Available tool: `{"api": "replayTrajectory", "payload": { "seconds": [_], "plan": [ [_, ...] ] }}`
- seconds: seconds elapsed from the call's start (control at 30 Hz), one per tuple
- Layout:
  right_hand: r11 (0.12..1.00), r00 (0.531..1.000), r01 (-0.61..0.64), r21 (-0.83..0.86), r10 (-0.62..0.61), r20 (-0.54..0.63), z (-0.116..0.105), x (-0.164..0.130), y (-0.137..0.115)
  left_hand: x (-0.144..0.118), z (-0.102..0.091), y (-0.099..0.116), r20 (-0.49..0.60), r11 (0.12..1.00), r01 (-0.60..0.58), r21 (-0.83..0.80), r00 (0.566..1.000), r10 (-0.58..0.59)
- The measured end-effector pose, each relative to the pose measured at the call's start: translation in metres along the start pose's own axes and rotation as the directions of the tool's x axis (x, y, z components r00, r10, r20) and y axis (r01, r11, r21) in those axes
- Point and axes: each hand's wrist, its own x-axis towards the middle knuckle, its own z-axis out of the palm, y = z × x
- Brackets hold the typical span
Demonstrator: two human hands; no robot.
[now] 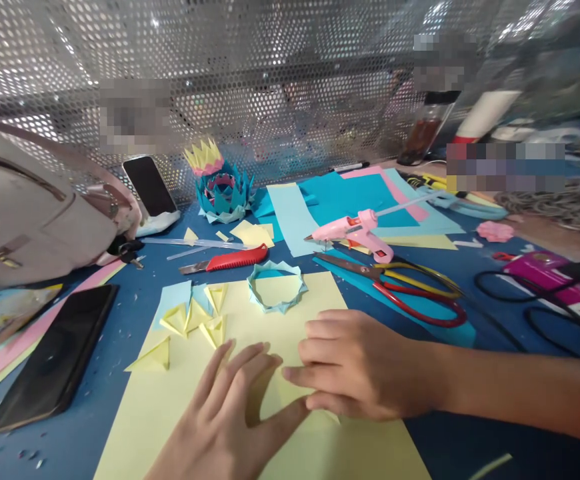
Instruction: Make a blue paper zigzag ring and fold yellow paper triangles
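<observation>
My left hand (235,407) lies on a large pale yellow sheet (180,427), fingers spread and thumb stretched toward the right. Its thumb tip meets the fingertips of my right hand (360,370), whose fingers are curled and pressed down. Under them a small yellow paper piece (327,417) shows in part; the hands hide most of it. Beyond the fingers stands a pale blue zigzag paper ring (253,293). Several folded yellow paper triangles (197,317) lie left of the ring, one apart at the sheet's left edge.
A red box cutter (237,259), scissors (410,280) and a pink glue gun (353,233) lie behind the sheet. A blue paper lotus (225,193) stands farther back. At left are a black phone (53,360) and a bag (30,207); at right, a purple power strip (555,280) with cables.
</observation>
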Motion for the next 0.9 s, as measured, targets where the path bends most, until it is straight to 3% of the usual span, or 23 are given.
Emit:
{"api": "replayTrajectory", "payload": {
  "seconds": [0.2, 0.37, 0.53, 0.7, 0.8, 0.9],
  "plan": [
    [0.998, 0.999, 0.02, -0.058, -0.017, 0.043, 0.002, 0.002, 0.0, 0.001, -0.001, 0.001, 0.018, 0.999, 0.044, -0.022, 0.999, -0.044],
    [0.996, 0.996, 0.078, -0.048, -0.08, -0.037, 0.001, -0.002, 0.005, -0.002, -0.001, 0.004, 0.065, 0.998, 0.04, -0.055, 0.997, -0.037],
    [0.986, 0.984, 0.166, 0.027, -0.165, -0.061, -0.008, -0.004, 0.012, -0.002, -0.002, 0.002, 0.092, 0.999, 0.035, -0.039, 0.995, -0.031],
    [0.966, 0.974, 0.215, 0.14, -0.222, 0.036, -0.024, -0.003, 0.019, -0.001, -0.002, 0.003, 0.1, 0.997, 0.036, -0.067, 0.995, -0.029],
    [0.962, 0.975, 0.202, 0.182, -0.215, 0.051, -0.027, -0.003, 0.02, -0.001, -0.004, 0.003, 0.113, 0.995, 0.046, -0.086, 0.993, -0.037],
    [0.951, 0.985, 0.169, 0.261, -0.173, -0.01, -0.021, -0.006, 0.021, -0.002, -0.004, 0.003, 0.124, 0.994, 0.044, -0.1, 0.992, -0.031]
  ]
}}
